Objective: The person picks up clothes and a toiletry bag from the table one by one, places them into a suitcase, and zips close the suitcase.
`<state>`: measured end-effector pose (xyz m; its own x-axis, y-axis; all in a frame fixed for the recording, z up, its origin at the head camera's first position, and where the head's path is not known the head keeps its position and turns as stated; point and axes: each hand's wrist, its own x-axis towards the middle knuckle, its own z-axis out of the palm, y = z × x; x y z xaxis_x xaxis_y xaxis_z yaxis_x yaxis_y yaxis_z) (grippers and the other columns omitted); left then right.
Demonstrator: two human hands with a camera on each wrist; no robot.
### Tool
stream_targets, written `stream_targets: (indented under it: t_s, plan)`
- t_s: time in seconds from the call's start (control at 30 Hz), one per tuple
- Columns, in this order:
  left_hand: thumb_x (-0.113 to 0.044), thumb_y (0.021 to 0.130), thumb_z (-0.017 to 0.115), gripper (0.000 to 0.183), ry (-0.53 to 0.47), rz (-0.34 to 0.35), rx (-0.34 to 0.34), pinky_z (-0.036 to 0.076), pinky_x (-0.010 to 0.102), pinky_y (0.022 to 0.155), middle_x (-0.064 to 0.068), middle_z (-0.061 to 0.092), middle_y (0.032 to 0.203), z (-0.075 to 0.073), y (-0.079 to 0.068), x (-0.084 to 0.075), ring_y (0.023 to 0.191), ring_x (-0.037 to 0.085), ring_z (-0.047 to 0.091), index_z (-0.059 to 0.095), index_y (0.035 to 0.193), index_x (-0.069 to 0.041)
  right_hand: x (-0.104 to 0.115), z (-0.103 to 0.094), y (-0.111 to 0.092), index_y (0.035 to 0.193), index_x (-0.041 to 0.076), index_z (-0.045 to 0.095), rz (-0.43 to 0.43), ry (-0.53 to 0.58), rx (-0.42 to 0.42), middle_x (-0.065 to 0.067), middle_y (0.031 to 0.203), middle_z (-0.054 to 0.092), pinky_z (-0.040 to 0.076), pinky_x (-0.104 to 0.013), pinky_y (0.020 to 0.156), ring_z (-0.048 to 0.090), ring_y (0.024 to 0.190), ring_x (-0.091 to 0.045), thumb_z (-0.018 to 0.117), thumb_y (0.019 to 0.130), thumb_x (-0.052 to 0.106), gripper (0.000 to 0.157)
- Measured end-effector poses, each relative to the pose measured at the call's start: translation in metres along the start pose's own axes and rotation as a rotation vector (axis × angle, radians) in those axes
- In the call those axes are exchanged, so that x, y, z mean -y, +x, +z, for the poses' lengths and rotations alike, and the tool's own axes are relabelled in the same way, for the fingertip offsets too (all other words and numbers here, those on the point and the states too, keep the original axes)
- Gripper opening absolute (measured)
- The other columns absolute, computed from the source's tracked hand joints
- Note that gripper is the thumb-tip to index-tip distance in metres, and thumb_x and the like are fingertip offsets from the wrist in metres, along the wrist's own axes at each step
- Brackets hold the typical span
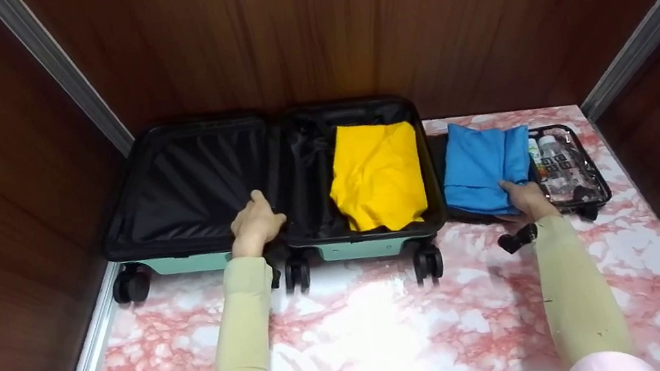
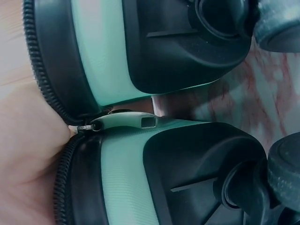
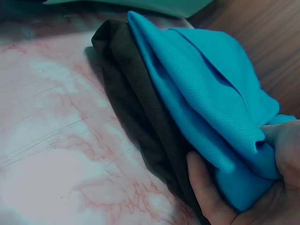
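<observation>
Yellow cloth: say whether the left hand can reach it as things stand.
Probably yes: the left hand is near the middle of the open suitcase, and the yellow cloth lies uncovered in its right half.

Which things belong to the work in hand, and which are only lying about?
In use:
open suitcase, touched by the left hand
yellow cloth inside it
blue cloth, pinched by the right hand
probably the dark cloth against it

Apparently just lying about:
clear pouch with bottle
</observation>
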<state>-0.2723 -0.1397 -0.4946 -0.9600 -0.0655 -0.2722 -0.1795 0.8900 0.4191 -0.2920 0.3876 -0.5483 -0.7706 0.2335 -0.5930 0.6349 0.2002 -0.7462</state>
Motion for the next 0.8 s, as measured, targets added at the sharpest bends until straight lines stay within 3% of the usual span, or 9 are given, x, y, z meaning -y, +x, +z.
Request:
stream_targets:
  t_s: [0.13,0.23,0.33,0.63,0.8]
  plan:
    - [-0.033,0.102,0.06,0.081,0.006,-0.005,-0.003,0.044,0.054,0.098,0.024,0.048,0.146,0.0,0.001,0.001,0.12,0.043,0.055,0.015,0.16,0.001,-0.001,0.002,0.0,0.156,-0.01,-0.01,-0.037,-0.013,-0.017,-0.032,0.163,0.0,0.051,-0.037,0.098,0.016,0.15,-0.041,0.038,0.107,0.036,0.082]
    - [-0.033,0.102,0.061,0.081,0.007,-0.01,-0.01,0.044,0.054,0.098,0.024,0.049,0.146,0.0,0.001,0.002,0.121,0.043,0.055,0.016,0.16,0.001,-0.002,0.003,0.001,0.154,-0.018,0.0,-0.087,-0.117,-0.068,-0.035,0.161,0.007,0.033,-0.042,0.114,0.016,0.149,-0.042,0.038,0.107,0.037,0.082]
    - [-0.033,0.101,0.061,0.08,0.007,-0.014,-0.011,0.044,0.054,0.098,0.024,0.049,0.145,0.0,0.001,0.002,0.121,0.043,0.055,0.017,0.159,0.001,-0.003,0.006,0.002,0.151,-0.022,0.007,-0.126,-0.209,-0.127,-0.039,0.158,0.013,0.018,-0.043,0.12,0.017,0.148,-0.044,0.038,0.107,0.037,0.08]
    - [-0.033,0.1,0.063,0.079,0.008,-0.015,-0.011,0.044,0.054,0.098,0.023,0.052,0.143,0.0,0.002,-0.001,0.121,0.043,0.056,0.02,0.158,0.001,-0.003,0.015,-0.004,0.148,-0.022,0.024,-0.193,-0.162,-0.204,-0.038,0.153,0.029,0.024,-0.044,0.118,0.029,0.144,-0.045,0.046,0.106,0.028,0.069]
    - [-0.032,0.1,0.063,0.08,0.005,-0.006,-0.018,0.044,0.055,0.098,0.024,0.051,0.143,0.001,0.001,0.0,0.121,0.043,0.055,0.02,0.158,0.001,0.0,0.014,-0.008,0.152,-0.018,0.023,-0.189,-0.103,-0.148,-0.033,0.157,0.026,0.024,-0.044,0.118,0.027,0.145,-0.041,0.045,0.106,0.023,0.065]
